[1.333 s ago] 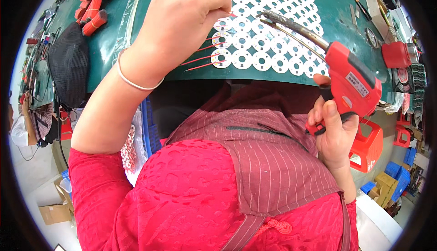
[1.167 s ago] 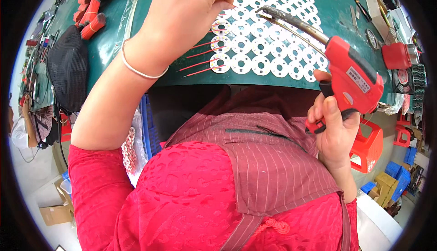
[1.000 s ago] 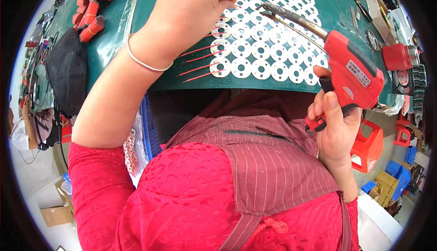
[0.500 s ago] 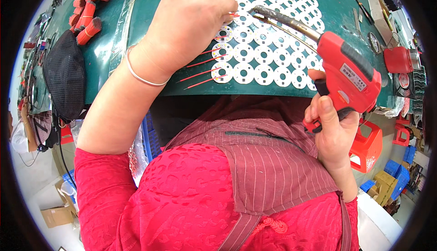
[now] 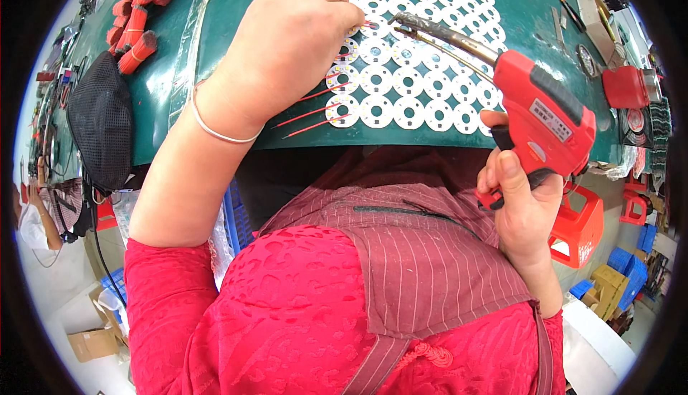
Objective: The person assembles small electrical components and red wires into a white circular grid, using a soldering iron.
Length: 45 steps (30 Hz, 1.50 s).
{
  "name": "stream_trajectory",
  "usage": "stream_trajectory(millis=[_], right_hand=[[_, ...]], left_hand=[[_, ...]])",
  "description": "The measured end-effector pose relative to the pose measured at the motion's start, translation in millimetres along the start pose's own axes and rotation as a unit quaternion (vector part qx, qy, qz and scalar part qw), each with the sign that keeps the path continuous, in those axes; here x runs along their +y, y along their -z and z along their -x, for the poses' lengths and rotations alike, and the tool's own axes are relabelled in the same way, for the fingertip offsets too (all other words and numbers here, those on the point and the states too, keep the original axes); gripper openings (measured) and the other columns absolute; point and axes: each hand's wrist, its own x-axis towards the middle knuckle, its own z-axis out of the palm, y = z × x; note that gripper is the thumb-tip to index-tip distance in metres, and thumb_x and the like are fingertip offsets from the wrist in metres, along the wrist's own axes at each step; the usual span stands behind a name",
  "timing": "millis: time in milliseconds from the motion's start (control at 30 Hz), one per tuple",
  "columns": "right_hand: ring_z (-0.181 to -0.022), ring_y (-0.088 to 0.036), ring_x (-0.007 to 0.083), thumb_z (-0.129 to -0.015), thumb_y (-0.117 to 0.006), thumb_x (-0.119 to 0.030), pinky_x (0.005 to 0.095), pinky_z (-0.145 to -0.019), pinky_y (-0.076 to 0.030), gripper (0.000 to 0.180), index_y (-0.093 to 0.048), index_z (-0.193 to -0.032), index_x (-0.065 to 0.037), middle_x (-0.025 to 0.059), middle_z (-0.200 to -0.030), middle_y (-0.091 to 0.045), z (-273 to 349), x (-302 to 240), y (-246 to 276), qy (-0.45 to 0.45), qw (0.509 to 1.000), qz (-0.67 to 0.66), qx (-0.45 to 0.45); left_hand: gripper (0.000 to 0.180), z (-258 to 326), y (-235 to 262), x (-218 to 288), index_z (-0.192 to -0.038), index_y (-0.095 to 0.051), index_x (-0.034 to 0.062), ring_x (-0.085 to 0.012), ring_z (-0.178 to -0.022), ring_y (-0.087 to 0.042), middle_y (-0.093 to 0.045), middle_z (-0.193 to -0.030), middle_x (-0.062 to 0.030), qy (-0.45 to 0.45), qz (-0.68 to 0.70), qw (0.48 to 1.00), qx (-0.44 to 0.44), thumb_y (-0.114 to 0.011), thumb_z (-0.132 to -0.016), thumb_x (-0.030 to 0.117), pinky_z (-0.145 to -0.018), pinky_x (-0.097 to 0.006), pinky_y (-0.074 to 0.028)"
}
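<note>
Left hand (image 5: 287, 44) curled, pinching a red wire (image 5: 369, 24) against the sheet of white round boards (image 5: 412, 58) near the front edge of the green table (image 5: 179, 73). Right hand (image 5: 523, 201) closed around the grip of the red soldering gun (image 5: 534, 108), tip just beside the pinched wire. Bundles of red wires (image 5: 140, 8) at the table's far left corner.

1. Bright, even light overall; colours saturated, no dim zones inside the circle.
2. Glare: soft sheen on green desk (image 5: 215, 51) top-left, white discs (image 5: 408, 80) near blown out.
3. Shadows weak; dark patch only under desk edge.
4. Heavy fisheye: desk edge bows, black vignette in corners.
5. Centre sharp; rim detail smeared and too small to read. No motion blur on hands.
</note>
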Motion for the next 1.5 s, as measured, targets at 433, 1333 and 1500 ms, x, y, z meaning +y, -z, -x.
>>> stream_trajectory(millis=[433, 1333, 1500], right_hand=[[-0.065, -0.049, 0.0068, -0.096, -0.059, -0.014, 0.0247, -0.057, -0.048, 0.04, -0.047, -0.13, 0.002, 0.0201, -0.124, -0.057, 1, 0, -1, 0.007, 1.0, 0.007, -0.008], [-0.061, -0.055, 0.0068, -0.091, -0.064, -0.01, 0.0203, -0.052, -0.045, 0.032, -0.056, -0.119, 0.003, 0.0158, -0.116, -0.064, 8, -4, -1, -0.002, 0.999, -0.038, 0.037], [-0.061, -0.055, 0.0071, -0.091, -0.064, -0.01, 0.0208, -0.053, -0.046, 0.032, -0.056, -0.12, 0.003, 0.0154, -0.116, -0.064, 9, -2, 1, -0.003, 0.999, -0.041, 0.031]], left_hand=[[0.014, 5, 4, -1, -0.09, -0.069, 0.0069, -0.0299, -0.081, -0.061, -0.062, -0.085, -0.0093, 0.092, 0.037, 0.994, -0.046, -0.065, -0.078, 0.002, -0.071, -0.037, -0.049], [0.022, 12, -2, -5, -0.1, -0.062, 0.0042, -0.0307, -0.08, -0.062, -0.06, -0.082, -0.0124, 0.111, 0.006, 0.994, -0.008, -0.057, -0.08, -0.002, -0.071, -0.038, -0.049], [0.015, 12, 1, -8, -0.094, -0.064, 0.0047, -0.0306, -0.08, -0.062, -0.06, -0.083, -0.0115, 0.123, 0.018, 0.992, -0.021, -0.059, -0.081, 0.0, -0.072, -0.038, -0.049]])
